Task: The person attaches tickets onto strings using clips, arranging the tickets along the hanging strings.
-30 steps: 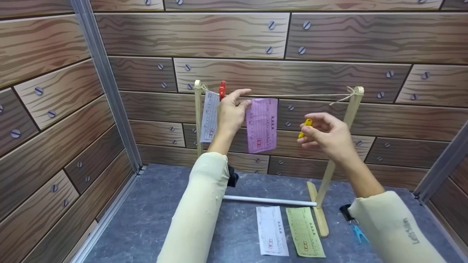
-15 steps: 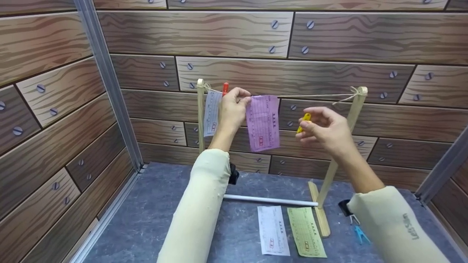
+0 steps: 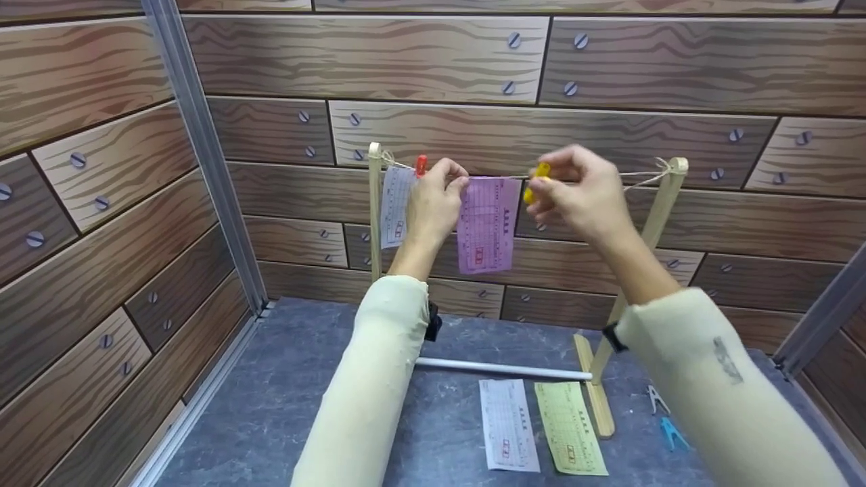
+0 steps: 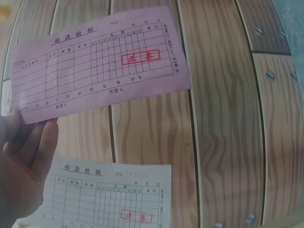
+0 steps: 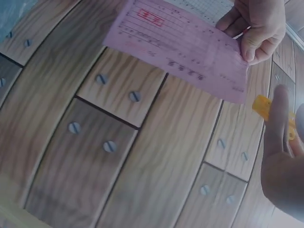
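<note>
My left hand [image 3: 436, 203] pinches a pink receipt slip [image 3: 486, 226] by its upper left corner, its top edge level with a string [image 3: 639, 174]. The slip hangs down, and its printed lines show in the left wrist view. In my right hand [image 3: 585, 196] a yellow clothespin [image 3: 539, 181] is pinched between thumb and fingers, just right of the slip's top corner and apart from it. A white slip [image 3: 396, 210] hangs at the string's left end below a red clothespin [image 3: 421, 165]; my left hand partly covers both.
The string runs between two wooden posts [image 3: 663, 203] joined low down by a white rod [image 3: 504, 368]. On the grey tabletop [image 3: 304, 406] lie a white slip [image 3: 509, 425], a green slip [image 3: 570, 427], a blue clothespin [image 3: 673, 434] and a grey clothespin [image 3: 656, 400].
My right hand has moved up and left with the yellow clothespin, close to the pink slip's top right corner. The left hand keeps its pinch, and the slip's top has risen slightly to the string.
</note>
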`<control>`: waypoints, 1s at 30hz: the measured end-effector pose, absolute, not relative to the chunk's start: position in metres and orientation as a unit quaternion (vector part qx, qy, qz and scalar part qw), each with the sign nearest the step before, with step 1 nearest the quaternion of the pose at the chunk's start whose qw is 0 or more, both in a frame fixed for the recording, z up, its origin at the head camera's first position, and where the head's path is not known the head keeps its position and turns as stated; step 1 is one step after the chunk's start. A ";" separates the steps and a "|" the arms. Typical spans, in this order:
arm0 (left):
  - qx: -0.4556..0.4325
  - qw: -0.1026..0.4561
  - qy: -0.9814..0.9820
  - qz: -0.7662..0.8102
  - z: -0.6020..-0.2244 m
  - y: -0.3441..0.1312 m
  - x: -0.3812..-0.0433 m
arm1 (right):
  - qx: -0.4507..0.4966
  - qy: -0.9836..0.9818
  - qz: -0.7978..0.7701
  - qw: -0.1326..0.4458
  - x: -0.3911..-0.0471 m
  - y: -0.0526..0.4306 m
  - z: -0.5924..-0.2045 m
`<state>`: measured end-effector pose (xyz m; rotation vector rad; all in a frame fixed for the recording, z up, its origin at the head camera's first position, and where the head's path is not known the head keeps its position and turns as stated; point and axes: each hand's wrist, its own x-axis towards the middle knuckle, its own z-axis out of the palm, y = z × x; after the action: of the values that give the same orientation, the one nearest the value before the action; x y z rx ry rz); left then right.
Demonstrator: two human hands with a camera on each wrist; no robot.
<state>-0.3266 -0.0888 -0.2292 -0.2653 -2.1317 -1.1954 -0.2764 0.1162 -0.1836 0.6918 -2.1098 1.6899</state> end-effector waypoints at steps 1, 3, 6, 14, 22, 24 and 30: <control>-0.100 0.336 -0.820 -0.451 -0.229 -0.089 -0.326 | 0.243 -0.747 0.592 0.182 -0.278 0.112 -0.179; -0.102 0.338 -0.825 -0.441 -0.229 -0.090 -0.325 | 0.245 -0.747 0.585 0.201 -0.282 0.104 -0.172; -0.107 0.333 -0.831 -0.433 -0.228 -0.090 -0.324 | 0.246 -0.738 0.585 0.229 -0.288 0.094 -0.166; -0.108 0.327 -0.838 -0.423 -0.228 -0.090 -0.322 | 0.249 -0.753 0.540 0.284 -0.307 0.072 -0.167; -0.103 0.321 -0.838 -0.430 -0.230 -0.087 -0.322 | 0.254 -0.781 0.494 0.286 -0.321 0.063 -0.180; -0.104 0.320 -0.838 -0.429 -0.229 -0.087 -0.322 | 0.255 -0.792 0.479 0.280 -0.322 0.061 -0.182; -0.116 0.309 -0.844 -0.422 -0.228 -0.091 -0.322 | 0.233 -0.828 0.465 0.210 -0.322 0.060 -0.184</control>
<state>-0.3222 -0.0905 -0.2285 -0.3073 -2.2314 -1.1140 -0.3217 0.0602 -0.1839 0.6479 -2.3029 1.2930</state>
